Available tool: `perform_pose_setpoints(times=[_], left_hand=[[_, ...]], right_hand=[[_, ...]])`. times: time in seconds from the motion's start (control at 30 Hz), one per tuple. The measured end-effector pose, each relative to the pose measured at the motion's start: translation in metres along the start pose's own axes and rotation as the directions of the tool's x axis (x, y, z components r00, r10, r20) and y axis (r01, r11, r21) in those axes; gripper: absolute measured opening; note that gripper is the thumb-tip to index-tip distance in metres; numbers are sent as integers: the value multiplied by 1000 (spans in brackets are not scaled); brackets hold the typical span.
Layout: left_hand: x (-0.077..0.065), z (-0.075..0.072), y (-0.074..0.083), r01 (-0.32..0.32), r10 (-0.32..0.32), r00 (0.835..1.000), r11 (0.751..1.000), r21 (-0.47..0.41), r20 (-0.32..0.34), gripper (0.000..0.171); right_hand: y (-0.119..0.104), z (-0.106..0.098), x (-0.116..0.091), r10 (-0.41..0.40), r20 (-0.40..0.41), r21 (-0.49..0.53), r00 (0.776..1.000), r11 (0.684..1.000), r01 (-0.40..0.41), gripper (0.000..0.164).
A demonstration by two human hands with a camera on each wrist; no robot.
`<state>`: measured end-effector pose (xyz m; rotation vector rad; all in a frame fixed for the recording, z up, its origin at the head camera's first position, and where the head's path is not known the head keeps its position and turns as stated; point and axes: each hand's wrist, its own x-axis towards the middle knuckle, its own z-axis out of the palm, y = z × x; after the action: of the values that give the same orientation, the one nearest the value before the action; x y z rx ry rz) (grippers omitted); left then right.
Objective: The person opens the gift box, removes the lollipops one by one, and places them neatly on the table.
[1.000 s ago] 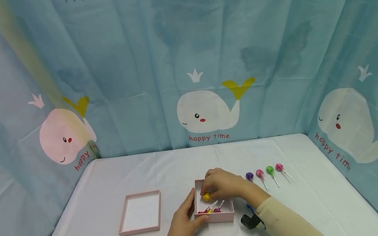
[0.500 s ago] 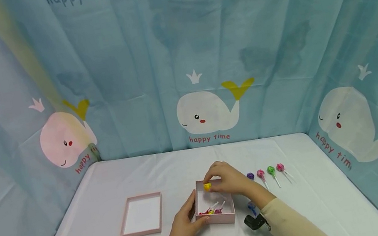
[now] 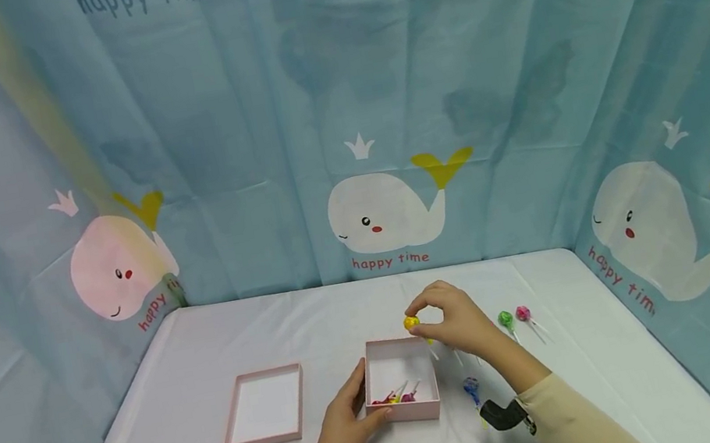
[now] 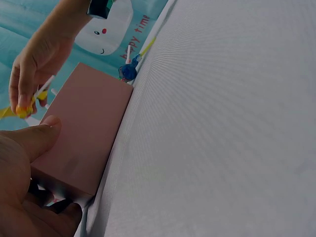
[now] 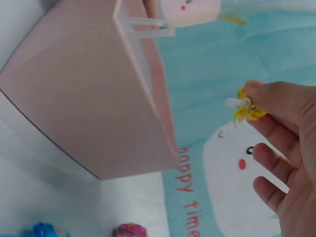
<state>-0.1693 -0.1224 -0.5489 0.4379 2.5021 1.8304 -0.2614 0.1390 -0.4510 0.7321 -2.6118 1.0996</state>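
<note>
My left hand (image 3: 344,431) holds a pink open-topped box (image 3: 417,411) at its left corner, the thumb on the near wall. Several lollipops (image 3: 396,396) lie inside along the near side, sticks pointing up. Just beyond the box's far right corner, my right hand (image 3: 456,321) pinches a yellow lollipop (image 3: 411,321) by its wrapped head, between thumb and index finger. In the right wrist view, the white stick of this yellow lollipop (image 5: 252,112) points toward the camera's left, and the other fingers are loosely bent.
A shallow pink lid (image 3: 265,441) lies left of the box on the white table. Green (image 3: 505,318) and pink (image 3: 523,313) lollipops lie to the right; other sticks show under the right hand. A blue lollipop (image 3: 471,385) lies near the black wrist camera (image 3: 503,415).
My right hand has lifted the yellow lollipop out of the box and carried it away and to the right, past the far rim. The left hand has stayed on the box.
</note>
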Motion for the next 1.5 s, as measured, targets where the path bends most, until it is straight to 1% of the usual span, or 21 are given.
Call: perform_pose_setpoints(times=[0.23, 0.37, 0.47, 0.63, 0.77, 0.93, 1.03, 1.33, 1.5], left_hand=[[0, 0, 0, -8, 8, 1000, 1000, -7, -2, 96], [0, 0, -1, -14, 14, 1000, 1000, -17, -1, 96], [0, 1, 0, -1, 1, 1000, 1000, -22, 2, 97], [-2, 1, 1, 15, -15, 1000, 999, -28, 5, 100], [-2, 2, 1, 15, -15, 1000, 1000, -27, 2, 100], [0, 2, -2, 5, -5, 1000, 1000, -17, -9, 99], [0, 2, -3, 6, -6, 1000, 1000, -18, -5, 99], [1, 1, -2, 10, -10, 1000, 1000, -24, -1, 100], [0, 1, -2, 1, -1, 1000, 1000, -30, -1, 99]], right_hand=[[-6, -24, -22, 42, -102, 44, 994, 998, -38, 23], [-3, -33, -37, 90, -145, 69, 985, 994, -80, 24], [1, -39, -49, 114, -170, 62, 979, 993, -105, 25], [7, -45, -70, 118, -205, 36, 972, 993, -113, 25], [14, -46, -84, 128, -224, 38, 966, 992, -123, 25], [29, -44, -99, 168, -231, 76, 958, 985, -154, 25], [40, -40, -106, 197, -236, 83, 952, 980, -182, 24], [61, -33, -118, 237, -271, 64, 933, 971, -229, 25], [69, -31, -121, 234, -253, 67, 939, 972, -224, 24]])
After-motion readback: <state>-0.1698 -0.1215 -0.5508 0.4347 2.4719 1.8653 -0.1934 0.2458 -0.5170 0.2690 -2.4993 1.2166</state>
